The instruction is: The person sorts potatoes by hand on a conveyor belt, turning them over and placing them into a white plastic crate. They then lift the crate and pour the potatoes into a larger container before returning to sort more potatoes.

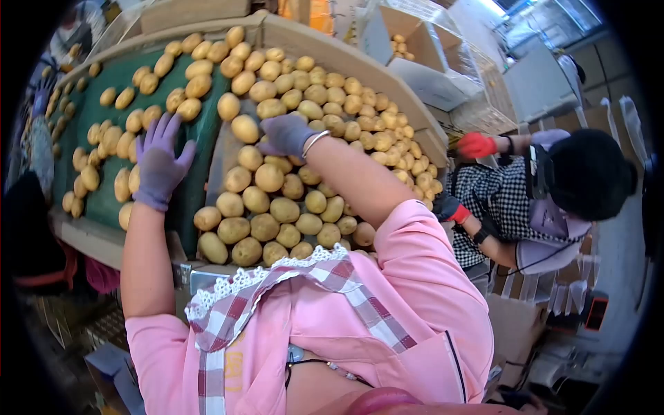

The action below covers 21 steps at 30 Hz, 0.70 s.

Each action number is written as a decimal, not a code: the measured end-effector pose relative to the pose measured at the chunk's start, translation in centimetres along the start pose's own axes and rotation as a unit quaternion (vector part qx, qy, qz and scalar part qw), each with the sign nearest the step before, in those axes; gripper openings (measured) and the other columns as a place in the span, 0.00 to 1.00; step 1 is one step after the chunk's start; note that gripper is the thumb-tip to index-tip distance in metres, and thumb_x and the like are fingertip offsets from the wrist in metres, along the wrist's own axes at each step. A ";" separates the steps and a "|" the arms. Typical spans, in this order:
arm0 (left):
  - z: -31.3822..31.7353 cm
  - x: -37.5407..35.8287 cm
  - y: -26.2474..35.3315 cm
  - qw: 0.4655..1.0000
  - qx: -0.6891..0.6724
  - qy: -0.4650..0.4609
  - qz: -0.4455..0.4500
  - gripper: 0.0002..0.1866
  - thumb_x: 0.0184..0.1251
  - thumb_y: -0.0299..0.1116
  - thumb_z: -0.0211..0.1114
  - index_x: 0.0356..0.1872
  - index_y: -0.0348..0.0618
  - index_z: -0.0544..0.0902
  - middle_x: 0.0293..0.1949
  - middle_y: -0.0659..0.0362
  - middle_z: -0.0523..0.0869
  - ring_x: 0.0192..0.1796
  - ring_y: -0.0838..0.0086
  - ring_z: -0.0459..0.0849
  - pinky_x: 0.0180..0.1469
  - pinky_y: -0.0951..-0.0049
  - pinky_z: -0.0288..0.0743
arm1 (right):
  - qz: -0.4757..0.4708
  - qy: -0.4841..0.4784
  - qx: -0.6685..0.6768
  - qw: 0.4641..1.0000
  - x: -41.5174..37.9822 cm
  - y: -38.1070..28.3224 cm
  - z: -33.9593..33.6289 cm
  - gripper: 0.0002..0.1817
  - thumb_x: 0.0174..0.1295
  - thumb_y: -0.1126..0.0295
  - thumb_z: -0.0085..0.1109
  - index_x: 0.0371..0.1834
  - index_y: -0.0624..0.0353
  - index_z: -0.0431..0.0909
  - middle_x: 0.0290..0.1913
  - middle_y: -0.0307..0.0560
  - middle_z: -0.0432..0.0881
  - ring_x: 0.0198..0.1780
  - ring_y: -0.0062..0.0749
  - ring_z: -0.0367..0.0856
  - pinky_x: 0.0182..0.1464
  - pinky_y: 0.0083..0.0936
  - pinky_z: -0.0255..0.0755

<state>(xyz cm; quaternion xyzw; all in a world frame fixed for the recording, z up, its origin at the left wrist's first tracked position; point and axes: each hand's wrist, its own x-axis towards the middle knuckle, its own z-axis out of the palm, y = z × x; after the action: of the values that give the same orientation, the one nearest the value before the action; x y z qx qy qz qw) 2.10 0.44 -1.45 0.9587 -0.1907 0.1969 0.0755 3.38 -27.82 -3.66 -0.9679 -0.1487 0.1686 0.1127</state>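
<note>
My left hand [160, 160], in a grey-purple glove, lies flat with its fingers spread over the green conveyor belt [181, 211]. Beside its fingertips are several potatoes [187, 108]. My right hand [285, 135], gloved alike and with a bangle at the wrist, reaches into the dense heap of potatoes [284, 210] right of the belt. A single potato [245, 128] sits just left of its fingers. Those fingers point down and left, and their tips are hidden, so any potato under them does not show.
A raised cardboard-coloured rim [332, 50] borders the heap. Behind it stands an open carton [404, 41] with potatoes inside. At the right, a co-worker in a checked apron [487, 187] and red gloves leans by the heap's end. Another person's gloved hand [41, 97] is at far left.
</note>
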 end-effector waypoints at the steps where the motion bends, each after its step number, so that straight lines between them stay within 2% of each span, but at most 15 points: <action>1: -0.1 0.0 0.2 1.000 -0.006 0.011 0.011 0.33 0.60 0.44 0.68 0.68 0.50 0.74 0.69 0.54 0.75 0.72 0.54 0.70 0.70 0.39 0.59 | 0.019 0.033 0.059 0.998 -1.0 -0.1 0.7 0.25 0.58 0.49 0.63 0.48 0.58 0.83 0.47 0.55 0.87 0.51 0.49 0.86 0.54 0.40 0.78; 2: -0.2 0.0 0.2 0.999 -0.022 0.023 0.026 0.33 0.60 0.43 0.68 0.68 0.50 0.74 0.69 0.53 0.75 0.72 0.53 0.69 0.70 0.38 0.58 | 0.012 0.137 0.102 0.985 -1.7 0.0 2.4 0.27 0.57 0.45 0.63 0.48 0.56 0.81 0.43 0.56 0.87 0.46 0.53 0.85 0.48 0.42 0.78; 3: 0.1 -0.3 0.3 0.998 -0.040 0.034 0.032 0.33 0.60 0.42 0.68 0.68 0.50 0.74 0.69 0.53 0.75 0.73 0.53 0.69 0.71 0.38 0.57 | -0.062 0.269 0.131 0.952 -3.0 0.3 3.9 0.25 0.56 0.48 0.66 0.49 0.55 0.80 0.40 0.53 0.86 0.43 0.51 0.85 0.45 0.43 0.78; 5: -0.3 -0.3 0.1 0.997 -0.044 0.033 0.049 0.33 0.60 0.42 0.68 0.69 0.50 0.73 0.70 0.52 0.74 0.73 0.52 0.68 0.71 0.37 0.55 | -0.236 0.359 0.052 0.902 -5.9 0.1 2.7 0.22 0.54 0.52 0.68 0.47 0.51 0.80 0.37 0.44 0.82 0.37 0.42 0.83 0.41 0.38 0.76; 7: -1.5 -0.6 0.8 0.996 -0.050 0.006 0.068 0.33 0.60 0.41 0.67 0.69 0.48 0.73 0.71 0.51 0.73 0.74 0.51 0.67 0.73 0.38 0.51 | -0.298 0.421 -0.088 0.852 -10.3 0.7 -1.5 0.20 0.54 0.53 0.68 0.46 0.50 0.81 0.38 0.41 0.81 0.34 0.37 0.81 0.39 0.37 0.75; 8: -1.8 -0.8 1.9 0.996 -0.050 0.001 0.077 0.33 0.60 0.41 0.66 0.69 0.48 0.72 0.71 0.51 0.72 0.74 0.51 0.66 0.73 0.38 0.51 | -0.284 0.482 -0.146 0.816 -11.8 2.6 -4.4 0.14 0.55 0.58 0.68 0.42 0.49 0.81 0.39 0.38 0.79 0.33 0.34 0.79 0.37 0.36 0.75; 9: -2.3 -1.0 3.1 0.995 -0.049 -0.005 0.087 0.34 0.60 0.41 0.66 0.70 0.48 0.72 0.71 0.51 0.72 0.74 0.50 0.66 0.73 0.38 0.50 | -0.227 0.553 -0.241 0.765 -12.7 7.0 -7.3 0.09 0.56 0.63 0.66 0.38 0.50 0.80 0.39 0.40 0.80 0.35 0.36 0.80 0.36 0.35 0.75; 10: -2.9 -1.1 4.0 0.991 -0.078 -0.019 0.107 0.34 0.60 0.41 0.65 0.70 0.47 0.71 0.71 0.51 0.71 0.74 0.50 0.65 0.74 0.38 0.49 | -0.152 0.568 -0.267 0.763 -14.4 11.6 -10.5 0.07 0.55 0.67 0.64 0.36 0.49 0.77 0.40 0.40 0.79 0.31 0.33 0.79 0.30 0.32 0.72; 12: -3.9 -1.2 5.4 0.978 -0.105 -0.052 0.170 0.35 0.60 0.41 0.66 0.71 0.48 0.71 0.72 0.50 0.71 0.74 0.50 0.65 0.74 0.39 0.50 | 0.226 0.643 -0.239 0.691 -18.1 20.1 -13.2 0.24 0.56 0.59 0.66 0.54 0.57 0.76 0.47 0.48 0.80 0.45 0.44 0.81 0.45 0.40 0.78; 14: -3.8 -1.2 6.9 0.963 -0.131 -0.079 0.221 0.35 0.59 0.42 0.66 0.70 0.49 0.71 0.72 0.50 0.70 0.74 0.50 0.65 0.74 0.39 0.51 | 0.366 0.661 -0.225 0.615 -19.5 25.8 -11.5 0.34 0.56 0.52 0.66 0.63 0.59 0.72 0.51 0.54 0.78 0.52 0.47 0.80 0.55 0.41 0.76; 15: -4.0 -1.3 7.8 0.949 -0.152 -0.116 0.250 0.35 0.59 0.43 0.66 0.69 0.48 0.72 0.72 0.50 0.70 0.73 0.49 0.66 0.74 0.39 0.51 | 0.303 0.628 -0.214 0.684 -19.7 26.1 -10.4 0.35 0.57 0.50 0.65 0.65 0.59 0.73 0.55 0.58 0.77 0.56 0.48 0.79 0.60 0.41 0.74; 16: -3.9 -1.1 8.6 0.937 -0.151 -0.149 0.278 0.35 0.59 0.45 0.66 0.69 0.49 0.72 0.72 0.51 0.70 0.73 0.50 0.66 0.74 0.38 0.51 | 0.253 0.600 -0.217 0.728 -18.3 23.9 -8.9 0.35 0.57 0.49 0.64 0.65 0.57 0.74 0.60 0.60 0.77 0.57 0.49 0.79 0.58 0.42 0.74; 17: -3.8 -1.0 9.2 0.922 -0.148 -0.186 0.307 0.35 0.58 0.46 0.66 0.69 0.49 0.72 0.72 0.51 0.70 0.73 0.50 0.66 0.74 0.37 0.50 | 0.258 0.445 -0.061 0.856 -17.3 19.2 -7.9 0.35 0.57 0.49 0.65 0.65 0.58 0.74 0.63 0.61 0.75 0.59 0.49 0.79 0.57 0.42 0.75; 19: -3.0 -0.5 10.2 0.913 -0.061 -0.203 0.348 0.38 0.56 0.53 0.68 0.70 0.54 0.71 0.72 0.54 0.70 0.73 0.52 0.66 0.74 0.34 0.49 | 0.005 0.461 -0.052 0.886 -14.4 11.7 -2.7 0.32 0.59 0.51 0.63 0.64 0.55 0.74 0.64 0.60 0.75 0.61 0.51 0.77 0.61 0.43 0.72; 21: -1.0 1.0 10.4 0.912 -0.004 -0.204 0.356 0.41 0.55 0.56 0.69 0.71 0.58 0.70 0.72 0.55 0.70 0.74 0.53 0.65 0.74 0.33 0.48 | -0.140 0.374 0.015 0.917 -11.8 4.8 1.2 0.31 0.59 0.52 0.62 0.66 0.48 0.73 0.68 0.57 0.72 0.66 0.51 0.73 0.66 0.49 0.66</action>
<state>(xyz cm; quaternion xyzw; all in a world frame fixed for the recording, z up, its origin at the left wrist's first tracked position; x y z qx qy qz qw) -1.49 -9.18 0.63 0.8461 -0.5317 0.0099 -0.0368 -6.45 -35.91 -2.64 -0.9278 -0.2270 -0.2208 0.1972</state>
